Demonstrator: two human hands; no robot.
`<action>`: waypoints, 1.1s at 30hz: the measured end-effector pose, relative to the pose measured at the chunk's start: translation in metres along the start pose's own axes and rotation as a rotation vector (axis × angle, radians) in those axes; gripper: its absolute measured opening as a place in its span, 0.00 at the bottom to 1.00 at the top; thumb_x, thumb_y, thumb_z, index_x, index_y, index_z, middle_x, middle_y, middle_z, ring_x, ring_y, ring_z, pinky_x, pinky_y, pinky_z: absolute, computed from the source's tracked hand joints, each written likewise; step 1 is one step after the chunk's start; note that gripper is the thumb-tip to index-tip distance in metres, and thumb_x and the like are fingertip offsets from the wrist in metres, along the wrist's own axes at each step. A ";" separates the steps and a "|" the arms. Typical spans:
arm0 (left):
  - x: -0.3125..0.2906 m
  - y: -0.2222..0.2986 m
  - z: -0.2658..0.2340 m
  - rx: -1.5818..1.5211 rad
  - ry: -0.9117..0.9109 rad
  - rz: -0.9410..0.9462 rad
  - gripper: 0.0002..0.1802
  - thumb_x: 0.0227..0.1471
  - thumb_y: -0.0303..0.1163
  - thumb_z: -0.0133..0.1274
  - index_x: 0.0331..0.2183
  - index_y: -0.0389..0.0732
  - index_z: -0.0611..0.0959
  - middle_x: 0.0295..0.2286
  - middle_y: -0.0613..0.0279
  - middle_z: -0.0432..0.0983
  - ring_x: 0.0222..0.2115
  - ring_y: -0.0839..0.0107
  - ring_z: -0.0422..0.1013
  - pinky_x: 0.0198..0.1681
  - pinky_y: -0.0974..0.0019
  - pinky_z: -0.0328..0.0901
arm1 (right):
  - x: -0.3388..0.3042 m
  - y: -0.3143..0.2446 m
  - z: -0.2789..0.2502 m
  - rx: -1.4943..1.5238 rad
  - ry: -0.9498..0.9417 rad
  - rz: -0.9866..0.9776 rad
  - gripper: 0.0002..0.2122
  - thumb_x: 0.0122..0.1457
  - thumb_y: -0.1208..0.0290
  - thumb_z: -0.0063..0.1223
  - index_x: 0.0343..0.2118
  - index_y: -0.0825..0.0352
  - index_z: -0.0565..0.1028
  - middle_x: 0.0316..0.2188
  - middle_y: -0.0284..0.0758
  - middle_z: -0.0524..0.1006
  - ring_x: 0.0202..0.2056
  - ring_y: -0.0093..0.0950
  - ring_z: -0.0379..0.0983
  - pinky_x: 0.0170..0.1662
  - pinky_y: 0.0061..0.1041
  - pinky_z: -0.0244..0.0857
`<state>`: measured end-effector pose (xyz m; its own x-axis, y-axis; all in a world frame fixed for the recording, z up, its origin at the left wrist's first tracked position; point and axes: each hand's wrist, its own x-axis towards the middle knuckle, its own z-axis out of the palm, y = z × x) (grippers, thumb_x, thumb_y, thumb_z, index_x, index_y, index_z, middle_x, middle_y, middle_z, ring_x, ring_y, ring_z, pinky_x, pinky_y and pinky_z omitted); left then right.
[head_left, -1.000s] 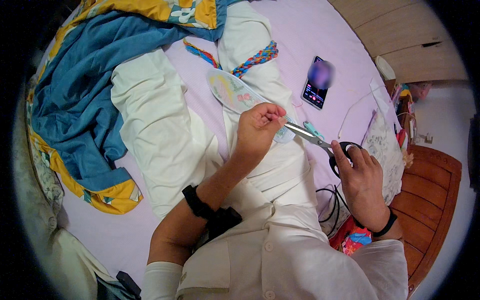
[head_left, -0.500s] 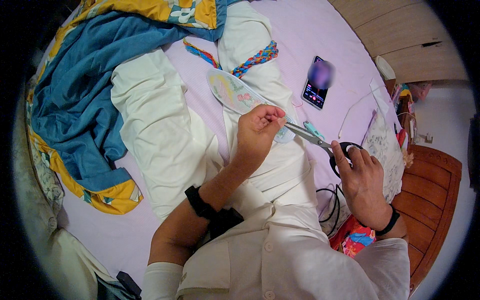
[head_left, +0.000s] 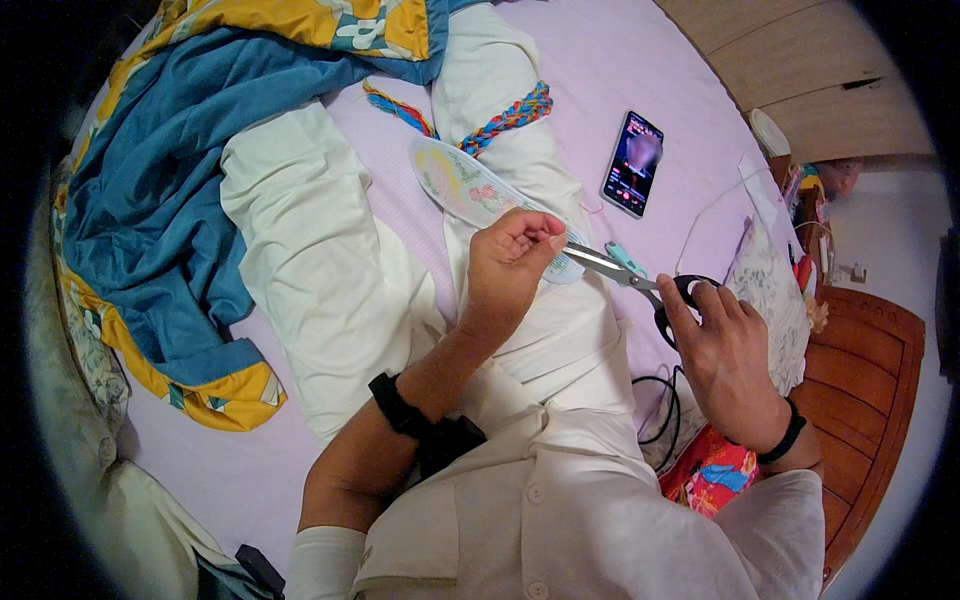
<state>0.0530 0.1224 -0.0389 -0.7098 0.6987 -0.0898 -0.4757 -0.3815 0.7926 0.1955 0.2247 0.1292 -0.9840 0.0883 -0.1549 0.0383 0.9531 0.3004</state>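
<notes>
My left hand (head_left: pixel 510 265) is closed in a pinch; whatever lies between thumb and forefinger is too small to make out. In my right hand (head_left: pixel 728 350) is a pair of scissors (head_left: pixel 612 266) with black handles, fingers through the loops. The blade tips touch or nearly touch the pinching left fingertips. Beneath the left hand, an insole-shaped white piece (head_left: pixel 452 182) with coloured stitch patterns rests across my right thigh, its middle partly covered by the hand. A small teal tool (head_left: pixel 624 257) lies just beyond the scissor blades.
A phone (head_left: pixel 632 165) with a lit screen lies on the pale pink sheet (head_left: pixel 580 60). Across my right leg runs a braided multicoloured cord (head_left: pixel 512 116). A blue and yellow blanket (head_left: pixel 180 130) is bunched at the left. Near my right hip are a black cable (head_left: pixel 672 405) and red patterned cloth (head_left: pixel 712 470).
Both hands and the scissors have shifted very slightly to the left. The left fingers keep their pinch, and the right hand still grips the scissors.
</notes>
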 end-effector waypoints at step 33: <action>0.003 0.023 -0.008 -0.066 -0.032 -0.117 0.13 0.49 0.24 0.52 0.39 0.33 0.74 0.28 0.62 0.75 0.29 0.77 0.71 0.34 0.77 0.64 | -0.035 0.147 0.222 0.278 -0.135 0.634 0.10 0.39 0.77 0.54 0.29 0.71 0.74 0.28 0.49 0.73 0.34 0.46 0.70 0.37 0.41 0.64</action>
<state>0.0356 0.1108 -0.0254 -0.6308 0.7594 -0.1591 -0.5880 -0.3341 0.7366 0.2744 0.4263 -0.0305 -0.7277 0.6693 -0.1503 0.6580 0.7430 0.1229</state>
